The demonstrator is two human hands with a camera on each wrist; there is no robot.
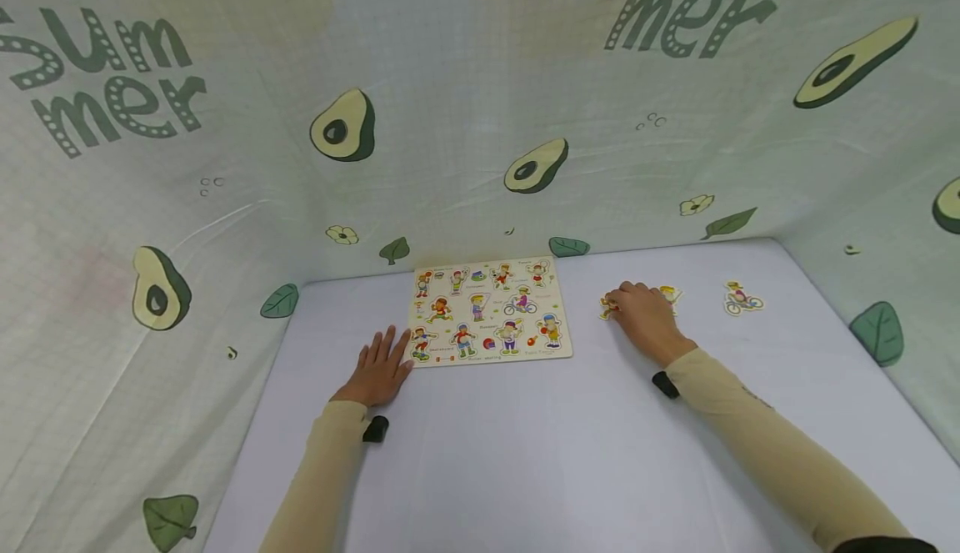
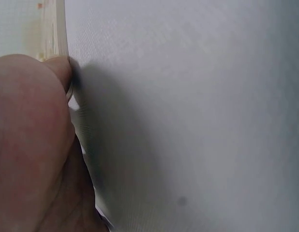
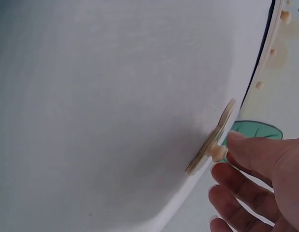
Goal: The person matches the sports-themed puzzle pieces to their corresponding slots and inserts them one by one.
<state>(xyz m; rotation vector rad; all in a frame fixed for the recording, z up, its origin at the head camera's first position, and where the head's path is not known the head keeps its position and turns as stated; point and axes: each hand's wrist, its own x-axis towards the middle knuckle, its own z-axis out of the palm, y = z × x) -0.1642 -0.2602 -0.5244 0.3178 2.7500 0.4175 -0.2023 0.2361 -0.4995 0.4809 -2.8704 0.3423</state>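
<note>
A wooden peg puzzle board printed with children playing sports lies at the table's back middle. My left hand rests flat at its left edge, fingers spread; in the left wrist view the thumb touches the board's side. To the right, my right hand pinches the small knob of a wooden puzzle piece between thumb and index finger, with the other fingers loosely bent. That piece is close over the white table, partly covered by the hand in the head view. Beyond the hand a yellow-capped figure piece is partly hidden.
A bicycle puzzle piece lies farther right on the white table. Knobs stand up along the board's edge in the right wrist view. A cloth with avocados and leaves hangs behind and at both sides.
</note>
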